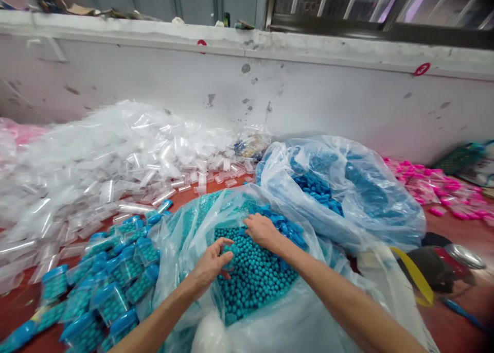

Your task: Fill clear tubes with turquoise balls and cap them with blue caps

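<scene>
A clear plastic bag [179,268] stands open in front of me, full of small teal beads [262,278]. Over the beads at the left side is my left hand [210,265], its thumb and fingers curled round a small clear container [229,254] that is partly hidden. My right hand [263,233] reaches in from the right, fingers bent together, palm down above the beads. Blue lids [283,227] lie on the beads just beyond it. What its fingertips pinch, if anything, is too small to make out.
Bead-filled containers with blue lids [110,304] are heaped at the left. Behind them spreads a large pile of clear containers [116,152]. Another plastic bag [370,198] holds more blue lids. Pink pieces [443,188] lie at the right, and a white wall [309,95] runs behind.
</scene>
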`<state>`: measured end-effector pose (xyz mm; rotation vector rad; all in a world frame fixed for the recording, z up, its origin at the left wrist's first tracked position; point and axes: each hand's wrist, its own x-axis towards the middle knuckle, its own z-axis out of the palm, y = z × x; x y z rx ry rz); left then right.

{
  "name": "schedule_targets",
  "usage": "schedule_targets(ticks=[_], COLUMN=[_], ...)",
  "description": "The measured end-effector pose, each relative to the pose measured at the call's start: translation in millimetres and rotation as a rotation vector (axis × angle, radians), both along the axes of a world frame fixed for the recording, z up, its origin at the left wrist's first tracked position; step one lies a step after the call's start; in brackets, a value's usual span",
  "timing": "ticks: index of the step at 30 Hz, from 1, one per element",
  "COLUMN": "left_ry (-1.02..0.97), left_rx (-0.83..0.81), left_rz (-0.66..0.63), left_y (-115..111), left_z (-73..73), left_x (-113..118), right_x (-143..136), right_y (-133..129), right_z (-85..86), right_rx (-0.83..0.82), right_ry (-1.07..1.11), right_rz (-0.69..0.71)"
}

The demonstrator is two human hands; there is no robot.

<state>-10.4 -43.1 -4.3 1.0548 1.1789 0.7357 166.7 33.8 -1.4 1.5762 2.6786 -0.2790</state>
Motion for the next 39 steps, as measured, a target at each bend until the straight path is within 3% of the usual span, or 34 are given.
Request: schedule_targets(ticks=[4,8,12,17,23,27,35,37,39], left_ry=[-0.016,-0.036,-0.053,-0.064,-0.169,-0.15,-0.002,0.021,-0.005], left_rx=[0.008,-0.007,0.02,0.045,0.053,0.087,0.156,0.169,0.148], left_rz=[-0.004,-0.012,-0.01,0.003,-0.007,0.059,0.177,0.169,0.122], left_y=[-1,-1,2,-1,-11,-13,-15,-15,-14], left_z=[0.3,-0.8,-5.5,-2.8,1.1,-0.8,-1.0,-0.2,2.0], left_x=[-3,-2,5,14,18,20,28,26,23], right_x=[-14,3,12,3,-1,-3,-6,-3,0], right_y=[-6,-17,-35,-58,-63,-66,-79,-79,-76], right_z=[-16.1,-7.7,6.1,10.2,20.5,17.6,1.9,5.3,10.4], right_rx=[-0.038,-0.027,-0.032,-0.036,-0.195,-0.138,0.038,-0.038,-0.232], right_ry=[-0.051,-0.043,0.204,0.474,0.754,0.737,0.662,0.724,0.849], right_rz=[0.027,0.065,0.032,0.128,0.077,0.039,0.154,0.127,0.055])
